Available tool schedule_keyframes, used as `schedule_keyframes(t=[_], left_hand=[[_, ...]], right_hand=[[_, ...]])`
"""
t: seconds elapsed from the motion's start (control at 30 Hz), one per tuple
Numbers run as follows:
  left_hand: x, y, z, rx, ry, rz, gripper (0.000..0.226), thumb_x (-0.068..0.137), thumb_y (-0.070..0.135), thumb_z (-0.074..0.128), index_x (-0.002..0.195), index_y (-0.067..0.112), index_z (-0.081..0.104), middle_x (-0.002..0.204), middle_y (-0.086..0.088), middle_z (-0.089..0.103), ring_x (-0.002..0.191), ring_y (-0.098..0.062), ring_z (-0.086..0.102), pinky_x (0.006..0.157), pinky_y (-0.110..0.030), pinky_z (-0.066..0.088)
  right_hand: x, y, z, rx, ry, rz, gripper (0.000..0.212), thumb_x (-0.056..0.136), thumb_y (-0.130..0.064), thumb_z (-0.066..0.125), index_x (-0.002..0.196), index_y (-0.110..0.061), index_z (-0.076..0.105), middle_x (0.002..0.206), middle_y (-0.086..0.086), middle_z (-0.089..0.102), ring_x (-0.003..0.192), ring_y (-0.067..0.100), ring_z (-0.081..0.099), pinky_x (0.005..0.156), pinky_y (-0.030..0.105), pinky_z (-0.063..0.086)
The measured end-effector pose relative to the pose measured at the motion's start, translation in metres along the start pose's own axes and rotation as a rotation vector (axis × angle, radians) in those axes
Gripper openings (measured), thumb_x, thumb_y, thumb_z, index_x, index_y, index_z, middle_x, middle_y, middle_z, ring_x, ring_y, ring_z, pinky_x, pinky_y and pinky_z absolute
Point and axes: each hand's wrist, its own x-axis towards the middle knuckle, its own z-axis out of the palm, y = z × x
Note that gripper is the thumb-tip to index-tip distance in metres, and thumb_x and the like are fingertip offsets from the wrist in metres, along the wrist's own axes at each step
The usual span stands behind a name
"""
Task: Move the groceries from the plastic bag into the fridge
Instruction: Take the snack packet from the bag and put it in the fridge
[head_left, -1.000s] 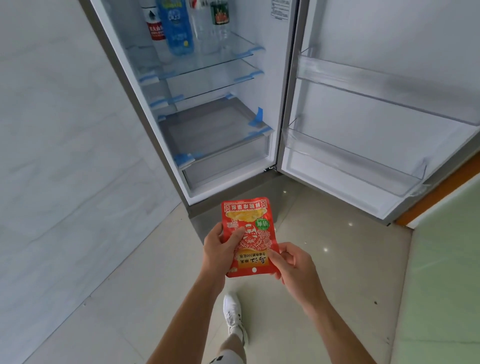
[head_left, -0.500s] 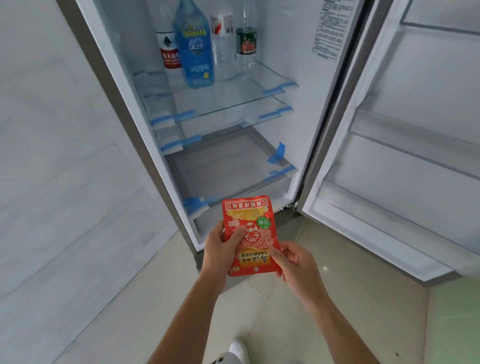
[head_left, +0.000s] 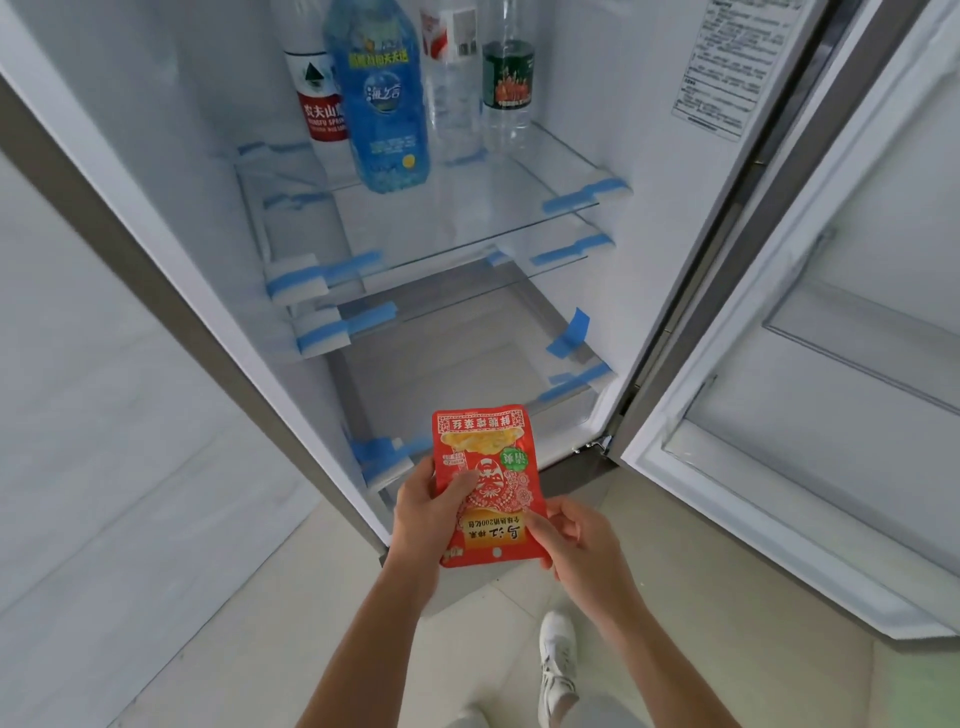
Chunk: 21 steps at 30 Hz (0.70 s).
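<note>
Red snack packet (head_left: 488, 488) sits lower centre of frame, pinched by left hand (head_left: 423, 506) and right hand (head_left: 576, 538) before the open fridge (head_left: 665, 218). Best lay it flat on the glass shelf (head_left: 467, 213), clear of the bottles (head_left: 382, 104) upper centre.

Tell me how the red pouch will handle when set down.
Probably light: left hand and right hand hold the red pouch near its edges alone. Likely floppy, since it is a thin flat pack. Flat, so unlikely to roll.
</note>
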Motion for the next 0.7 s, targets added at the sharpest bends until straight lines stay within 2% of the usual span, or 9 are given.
schedule_keyframes(t=[0.07,0.23,0.33,0.4,0.47,0.57,0.7], left_hand=[[0.010,0.006,0.005,-0.023,0.024,-0.010,0.027,0.090,0.034,0.070,0.113,0.029,0.059,0.100,0.002,0.074,0.078,-0.020,0.076,0.071,-0.039,0.063],[0.031,0.025,0.024,-0.080,0.087,0.008,0.014,0.091,0.029,0.069,0.101,0.032,0.060,0.088,0.006,0.074,0.070,-0.016,0.075,0.059,-0.029,0.058],[0.039,0.033,0.037,-0.109,0.115,0.014,0.011,0.091,0.026,0.068,0.097,0.031,0.060,0.079,0.008,0.075,0.066,-0.013,0.075,0.055,-0.027,0.057],[0.043,0.034,0.044,-0.122,0.134,0.003,0.013,0.091,0.024,0.070,0.100,0.029,0.061,0.078,0.007,0.076,0.071,-0.016,0.076,0.061,-0.032,0.060],[0.047,0.032,0.047,-0.131,0.154,-0.014,0.019,0.090,0.023,0.071,0.106,0.026,0.063,0.086,0.004,0.078,0.078,-0.020,0.076,0.071,-0.039,0.062],[0.052,0.022,0.049,-0.125,0.215,-0.040,0.027,0.088,0.027,0.072,0.112,0.025,0.060,0.100,0.000,0.075,0.084,-0.021,0.076,0.080,-0.044,0.062],[0.059,0.007,0.044,-0.121,0.259,-0.051,0.028,0.088,0.028,0.073,0.112,0.023,0.060,0.105,-0.003,0.075,0.088,-0.024,0.075,0.085,-0.051,0.060]], right_hand=[[0.018,-0.005,-0.006,-0.015,-0.046,0.001,0.017,0.095,-0.030,0.065,0.093,-0.013,0.065,0.069,-0.003,0.070,0.055,0.006,0.058,0.052,0.017,0.043],[0.070,-0.013,-0.027,-0.144,-0.150,-0.052,0.020,0.095,-0.038,0.064,0.093,-0.018,0.064,0.081,0.002,0.073,0.068,0.012,0.068,0.064,0.027,0.054],[0.096,-0.016,-0.039,-0.178,-0.202,-0.067,0.021,0.093,-0.040,0.065,0.094,-0.019,0.065,0.081,0.000,0.073,0.069,0.010,0.068,0.064,0.025,0.054],[0.109,-0.017,-0.047,-0.182,-0.244,-0.072,0.022,0.092,-0.041,0.067,0.095,-0.019,0.066,0.083,-0.002,0.074,0.074,0.010,0.070,0.065,0.026,0.055],[0.119,-0.016,-0.051,-0.188,-0.279,-0.075,0.020,0.091,-0.040,0.068,0.093,-0.021,0.067,0.083,-0.003,0.075,0.075,0.013,0.071,0.064,0.027,0.056],[0.129,-0.013,-0.050,-0.175,-0.310,-0.059,0.017,0.090,-0.036,0.070,0.090,-0.020,0.067,0.078,-0.004,0.075,0.069,0.010,0.069,0.061,0.024,0.053],[0.133,-0.004,-0.043,-0.156,-0.352,-0.039,0.015,0.089,-0.033,0.072,0.091,-0.019,0.068,0.070,-0.008,0.071,0.060,0.004,0.062,0.058,0.024,0.047]])
